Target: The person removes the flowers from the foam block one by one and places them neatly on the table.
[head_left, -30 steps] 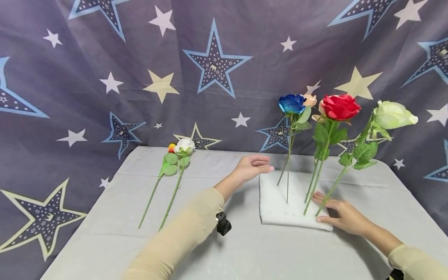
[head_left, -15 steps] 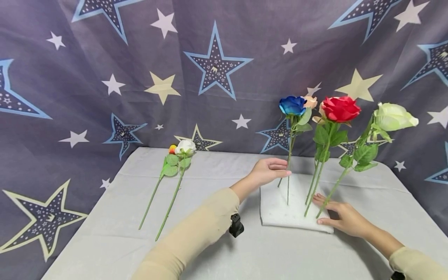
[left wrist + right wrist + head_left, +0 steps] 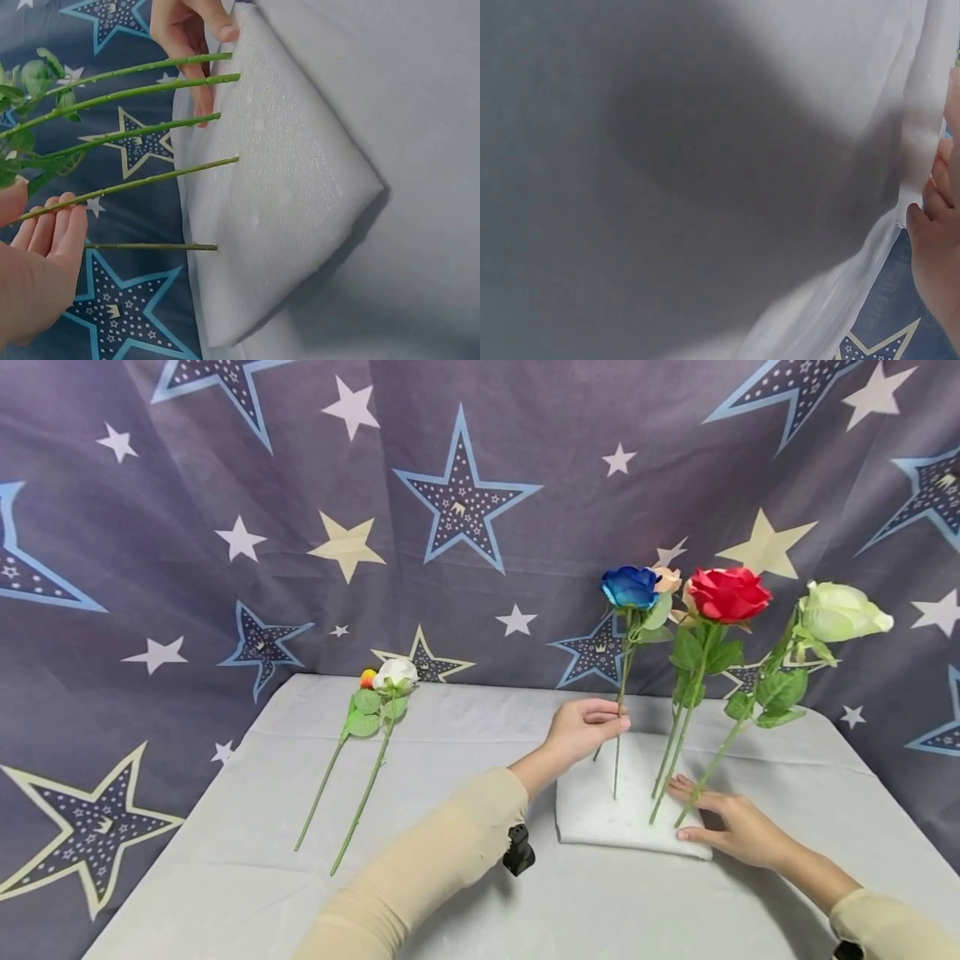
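Note:
A blue rose point(image 3: 630, 587) stands upright with its stem in a white foam block point(image 3: 592, 818). My left hand point(image 3: 581, 731) pinches that stem partway up; in the left wrist view the stem point(image 3: 150, 180) runs between thumb and fingers point(image 3: 64, 225). Spread over the block's right side, my right hand point(image 3: 738, 831) presses with mostly straight fingers. Beside it rise a red rose point(image 3: 727, 595) and a leaning pale green rose point(image 3: 843, 612). Peach blooms point(image 3: 666, 579) show partly behind the blue and red ones.
Lying on the grey-covered table point(image 3: 247, 902) at the left are a white rose point(image 3: 395, 675) and a small orange-yellow bud point(image 3: 367, 678) on a green stem. A star-patterned curtain point(image 3: 465, 602) hangs behind the table's far edge.
My left hand has moved right to the blue rose's stem and taken hold of it. The blue bloom has shifted slightly right. My right hand has stayed on the foam block.

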Action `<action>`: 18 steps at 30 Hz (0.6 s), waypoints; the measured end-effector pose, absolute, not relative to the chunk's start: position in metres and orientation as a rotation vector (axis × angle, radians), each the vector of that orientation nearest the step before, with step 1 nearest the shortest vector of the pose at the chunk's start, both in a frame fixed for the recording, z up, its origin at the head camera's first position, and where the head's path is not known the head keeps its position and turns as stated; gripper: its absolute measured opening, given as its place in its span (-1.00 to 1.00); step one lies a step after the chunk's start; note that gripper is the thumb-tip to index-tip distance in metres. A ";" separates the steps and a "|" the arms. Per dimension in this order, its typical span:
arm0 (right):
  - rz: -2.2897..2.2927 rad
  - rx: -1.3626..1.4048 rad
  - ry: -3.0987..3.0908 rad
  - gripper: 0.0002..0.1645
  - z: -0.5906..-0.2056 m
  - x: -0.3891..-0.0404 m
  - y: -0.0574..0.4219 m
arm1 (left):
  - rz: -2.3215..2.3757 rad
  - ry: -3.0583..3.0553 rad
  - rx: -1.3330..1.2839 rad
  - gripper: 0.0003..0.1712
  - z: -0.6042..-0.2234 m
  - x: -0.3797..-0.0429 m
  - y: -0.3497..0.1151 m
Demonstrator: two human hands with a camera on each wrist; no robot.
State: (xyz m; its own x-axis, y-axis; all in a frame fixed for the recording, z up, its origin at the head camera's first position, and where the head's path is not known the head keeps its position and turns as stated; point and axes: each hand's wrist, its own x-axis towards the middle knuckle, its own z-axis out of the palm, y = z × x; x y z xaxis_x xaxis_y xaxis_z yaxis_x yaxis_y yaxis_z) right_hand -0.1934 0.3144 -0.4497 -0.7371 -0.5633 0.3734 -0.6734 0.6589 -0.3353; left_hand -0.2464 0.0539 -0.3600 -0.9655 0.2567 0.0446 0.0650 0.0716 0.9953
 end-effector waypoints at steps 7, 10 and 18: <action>0.652 1.001 -2.647 -0.30 -0.448 -0.195 0.313 | 2.254 2.052 0.266 -0.79 -0.361 -0.248 0.057; 0.647 1.007 -2.646 -0.30 -0.448 -0.195 0.313 | 2.305 2.018 0.265 -0.79 -0.362 -0.249 0.056; 0.653 1.006 -2.657 -0.31 -0.447 -0.192 0.311 | 2.340 2.023 0.295 -0.80 -0.366 -0.250 0.054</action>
